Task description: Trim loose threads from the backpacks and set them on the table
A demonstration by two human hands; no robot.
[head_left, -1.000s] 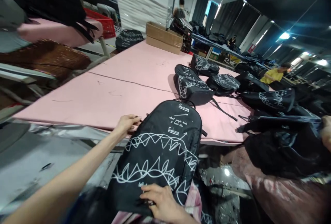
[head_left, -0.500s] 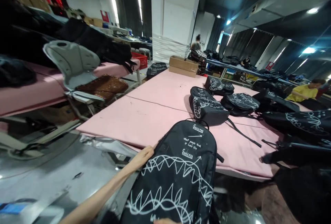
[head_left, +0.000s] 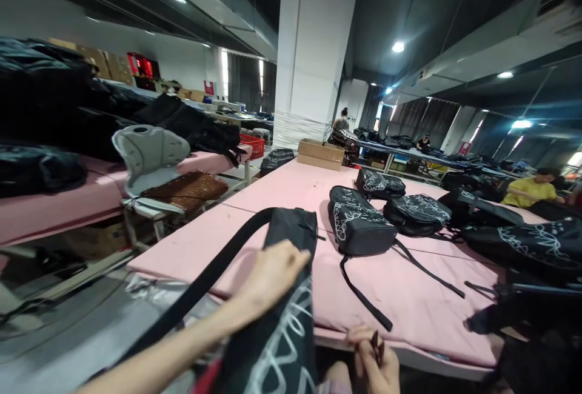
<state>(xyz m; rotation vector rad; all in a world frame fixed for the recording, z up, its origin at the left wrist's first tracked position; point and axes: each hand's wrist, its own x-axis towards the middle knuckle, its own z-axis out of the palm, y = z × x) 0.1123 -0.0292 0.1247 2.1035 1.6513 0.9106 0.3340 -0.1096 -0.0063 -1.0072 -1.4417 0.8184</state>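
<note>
A black backpack (head_left: 291, 315) with white scribbled line print stands turned on its side at the near table edge, its strap looping out to the left. My left hand (head_left: 282, 267) lies across its upper side, fingers curled closed on the fabric. My right hand (head_left: 375, 360) is low, just right of the backpack and apart from it. Its fingers are closed around a small dark pointed tool (head_left: 376, 347), perhaps thread snips; most of it is hidden. The backpack's lower part runs out of view.
On the pink table (head_left: 254, 191) sit several similar black backpacks (head_left: 359, 224), straps trailing toward me. A cardboard box (head_left: 321, 154) stands at the far end. To the left is a grey chair (head_left: 150, 157) beside another table piled with black bags. A person in yellow (head_left: 530, 188) sits at right.
The backpack has turned from showing its printed front to showing its side and strap. My left hand has moved right onto it. My right hand has come into fuller view, to the right.
</note>
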